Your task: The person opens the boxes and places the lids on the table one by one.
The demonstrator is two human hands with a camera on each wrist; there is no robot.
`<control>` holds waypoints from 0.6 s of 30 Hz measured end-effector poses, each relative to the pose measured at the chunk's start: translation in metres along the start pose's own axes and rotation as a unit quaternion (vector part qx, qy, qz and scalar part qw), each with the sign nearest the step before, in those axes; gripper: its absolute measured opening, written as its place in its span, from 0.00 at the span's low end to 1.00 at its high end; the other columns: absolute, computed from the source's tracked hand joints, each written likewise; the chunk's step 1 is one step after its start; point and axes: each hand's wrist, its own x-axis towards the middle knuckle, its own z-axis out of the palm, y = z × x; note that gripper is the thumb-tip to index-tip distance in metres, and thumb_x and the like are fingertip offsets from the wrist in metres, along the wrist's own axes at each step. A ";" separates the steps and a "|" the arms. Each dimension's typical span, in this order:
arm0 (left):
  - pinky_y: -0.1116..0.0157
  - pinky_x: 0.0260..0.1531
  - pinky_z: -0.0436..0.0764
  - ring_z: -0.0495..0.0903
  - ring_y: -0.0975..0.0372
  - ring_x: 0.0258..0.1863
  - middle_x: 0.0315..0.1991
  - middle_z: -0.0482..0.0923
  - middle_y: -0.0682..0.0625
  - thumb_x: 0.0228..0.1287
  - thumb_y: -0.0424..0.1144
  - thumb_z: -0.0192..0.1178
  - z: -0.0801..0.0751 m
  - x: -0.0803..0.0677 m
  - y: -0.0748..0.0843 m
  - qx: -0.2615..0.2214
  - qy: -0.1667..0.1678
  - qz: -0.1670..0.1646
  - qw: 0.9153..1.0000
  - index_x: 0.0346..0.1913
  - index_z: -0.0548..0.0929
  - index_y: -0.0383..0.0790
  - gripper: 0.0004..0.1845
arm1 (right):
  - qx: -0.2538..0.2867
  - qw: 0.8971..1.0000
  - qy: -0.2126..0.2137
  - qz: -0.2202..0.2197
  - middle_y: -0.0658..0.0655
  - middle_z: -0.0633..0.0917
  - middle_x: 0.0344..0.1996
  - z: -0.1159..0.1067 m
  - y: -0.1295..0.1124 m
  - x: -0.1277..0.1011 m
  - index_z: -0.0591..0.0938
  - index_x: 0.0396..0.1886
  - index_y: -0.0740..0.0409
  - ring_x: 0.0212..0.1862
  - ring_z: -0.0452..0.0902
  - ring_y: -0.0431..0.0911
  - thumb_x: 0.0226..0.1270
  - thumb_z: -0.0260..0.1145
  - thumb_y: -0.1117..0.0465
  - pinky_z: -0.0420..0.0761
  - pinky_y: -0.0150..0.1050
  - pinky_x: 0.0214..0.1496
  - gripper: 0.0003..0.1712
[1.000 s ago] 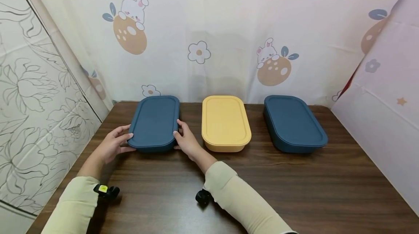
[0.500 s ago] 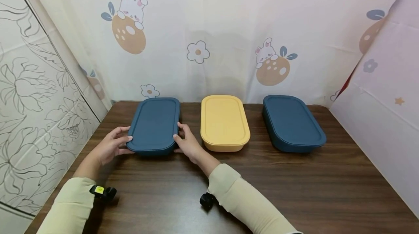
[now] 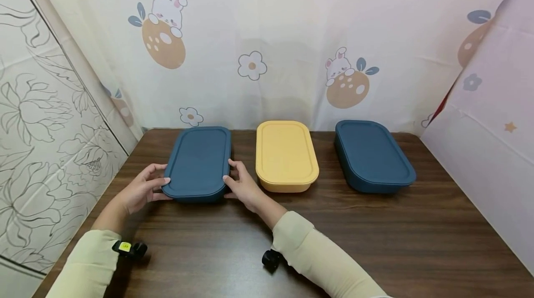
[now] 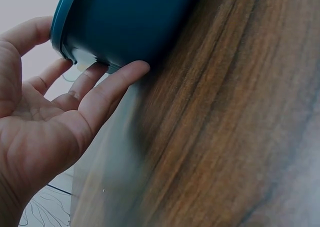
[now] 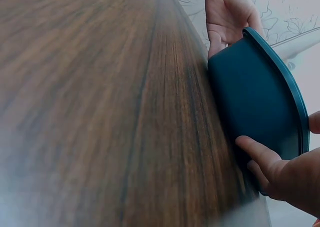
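A dark blue lunch box [image 3: 199, 163] with its lid on is at the left of the table, between my two hands. My left hand [image 3: 143, 189] grips its left side near the front corner, thumb on the lid's rim. In the left wrist view the fingers [image 4: 115, 89] reach along the box wall, close to the table. My right hand [image 3: 244, 186] holds the opposite side, thumb at the rim and other fingers against the wall. From the right wrist view, the box's blue side wall [image 5: 255, 97] is low over the wood; I cannot tell whether its base touches.
A yellow lidded box [image 3: 287, 154] stands to the right of my right hand. Farther right is another dark blue lidded box [image 3: 375, 156]. The brown wooden table [image 3: 208, 251] meets a printed curtain [image 3: 283, 24] at the back and a flowered panel [image 3: 46, 117] at the left.
The left blue lunch box has shifted a little toward me and slightly to the right, with both hands keeping their hold. The yellow box and the right blue box have stayed in place.
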 end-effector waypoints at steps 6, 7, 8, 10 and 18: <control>0.55 0.41 0.84 0.83 0.59 0.41 0.49 0.70 0.44 0.73 0.30 0.52 0.006 -0.005 0.001 0.018 0.014 -0.009 1.000 0.59 0.66 0.46 0.17 | 0.019 1.000 -0.012 0.003 0.65 0.66 0.62 -0.004 0.001 -0.006 0.57 0.75 0.51 0.54 0.75 0.55 0.77 0.53 0.65 0.81 0.54 0.50 0.31; 0.55 0.41 0.84 0.83 0.59 0.41 0.49 0.70 0.43 0.73 0.30 0.52 0.007 -0.005 0.001 0.022 0.017 -0.012 1.000 0.59 0.66 0.46 0.17 | 0.022 1.000 -0.014 0.003 0.66 0.65 0.62 -0.004 0.001 -0.008 0.57 0.75 0.51 0.54 0.75 0.55 0.77 0.53 0.65 0.81 0.54 0.50 0.31; 0.54 0.41 0.84 0.83 0.58 0.41 0.49 0.69 0.42 0.73 0.30 0.52 0.007 -0.006 0.001 0.027 0.018 -0.014 0.999 0.59 0.66 0.46 0.17 | 0.024 1.000 -0.015 0.002 0.66 0.65 0.62 -0.004 0.001 -0.009 0.57 0.74 0.51 0.54 0.75 0.55 0.76 0.53 0.65 0.81 0.54 0.49 0.31; 0.54 0.41 0.84 0.83 0.58 0.40 0.50 0.68 0.41 0.73 0.30 0.52 0.008 -0.007 0.000 0.035 0.020 -0.015 0.999 0.59 0.65 0.45 0.17 | 0.028 0.999 -0.016 0.000 0.66 0.65 0.62 -0.004 0.001 -0.012 0.57 0.74 0.52 0.53 0.75 0.55 0.76 0.54 0.65 0.81 0.55 0.49 0.31; 0.53 0.41 0.84 0.83 0.57 0.40 0.50 0.66 0.38 0.71 0.30 0.53 0.011 -0.008 0.000 0.042 0.011 -0.023 0.999 0.60 0.63 0.43 0.18 | 0.040 0.999 -0.032 -0.005 0.66 0.64 0.62 -0.010 0.005 -0.017 0.58 0.73 0.52 0.52 0.76 0.55 0.76 0.55 0.66 0.81 0.54 0.49 0.30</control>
